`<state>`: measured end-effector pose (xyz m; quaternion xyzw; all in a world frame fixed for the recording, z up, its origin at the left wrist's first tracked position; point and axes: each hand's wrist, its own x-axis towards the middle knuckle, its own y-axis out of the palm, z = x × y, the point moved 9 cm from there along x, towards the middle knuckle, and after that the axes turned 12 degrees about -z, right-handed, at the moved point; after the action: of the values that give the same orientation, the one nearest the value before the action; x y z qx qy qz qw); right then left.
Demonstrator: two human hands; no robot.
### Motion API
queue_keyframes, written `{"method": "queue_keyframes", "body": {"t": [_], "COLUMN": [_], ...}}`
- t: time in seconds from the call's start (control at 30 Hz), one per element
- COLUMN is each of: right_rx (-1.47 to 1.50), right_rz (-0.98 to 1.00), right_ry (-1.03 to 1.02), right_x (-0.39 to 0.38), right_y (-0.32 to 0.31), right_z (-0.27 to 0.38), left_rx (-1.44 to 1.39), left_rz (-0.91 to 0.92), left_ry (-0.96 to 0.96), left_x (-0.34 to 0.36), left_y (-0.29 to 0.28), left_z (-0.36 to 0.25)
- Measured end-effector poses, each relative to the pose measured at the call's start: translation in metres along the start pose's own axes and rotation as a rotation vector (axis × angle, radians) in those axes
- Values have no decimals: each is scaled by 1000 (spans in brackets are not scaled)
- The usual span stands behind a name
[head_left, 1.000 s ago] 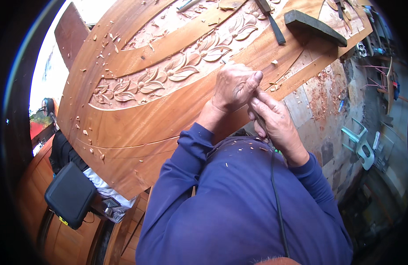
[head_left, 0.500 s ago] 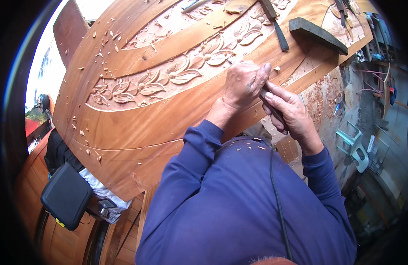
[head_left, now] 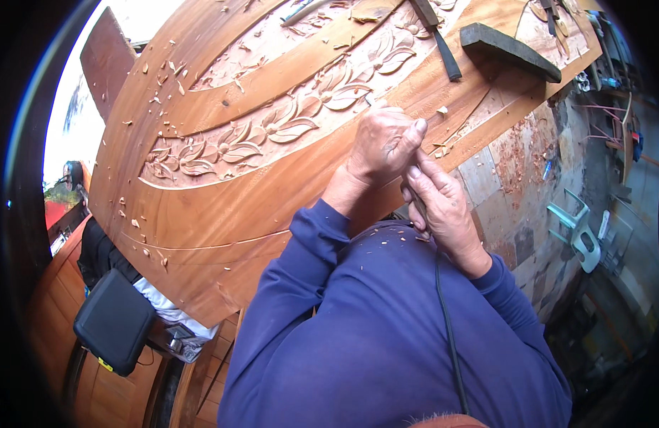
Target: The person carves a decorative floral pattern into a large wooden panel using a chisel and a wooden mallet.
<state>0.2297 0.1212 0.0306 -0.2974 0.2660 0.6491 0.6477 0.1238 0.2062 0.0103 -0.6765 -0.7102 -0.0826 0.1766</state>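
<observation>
Both my hands are closed round a carving chisel (head_left: 369,100), whose small metal tip shows just beyond my left fist. My left hand (head_left: 383,143) wraps the front part of the tool and rests low over the carved wooden panel (head_left: 222,207). Behind it, my right hand (head_left: 443,208) grips the rear of the handle, close to my body. The tip is at the lower border of a carved band of leaves and flowers (head_left: 290,123). Most of the chisel is hidden by my fingers.
A dark wooden block (head_left: 511,53) and a dark-bladed chisel (head_left: 447,55) lie on the panel's far right. Wood shavings (head_left: 178,68) are scattered about. A pale green plastic stool (head_left: 577,232) stands on the floor at right; a black case (head_left: 114,321) sits at lower left.
My right hand has moved left and slightly down, nearer my body, with the chisel's rear end. My left hand has shifted slightly left. The whole view has shifted a little.
</observation>
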Motion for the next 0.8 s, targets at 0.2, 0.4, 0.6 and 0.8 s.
{"method": "queue_keyframes", "body": {"t": [0.2,0.4,0.6,0.8], "right_rx": [-2,29,81,-17], "right_rz": [-11,-39,-11,-33], "right_ry": [1,-90,-96,-134], "right_x": [2,-12,4,6], "right_y": [4,2,-2,-20], "right_z": [7,2,2,-4], "left_rx": [-44,-4,-81,135], "left_rz": [-40,-23,-20,76], "left_ry": [19,195,31,200], "left_x": [4,6,9,0], "left_y": [1,-7,0,8], "left_z": [7,-25,-3,-18]}}
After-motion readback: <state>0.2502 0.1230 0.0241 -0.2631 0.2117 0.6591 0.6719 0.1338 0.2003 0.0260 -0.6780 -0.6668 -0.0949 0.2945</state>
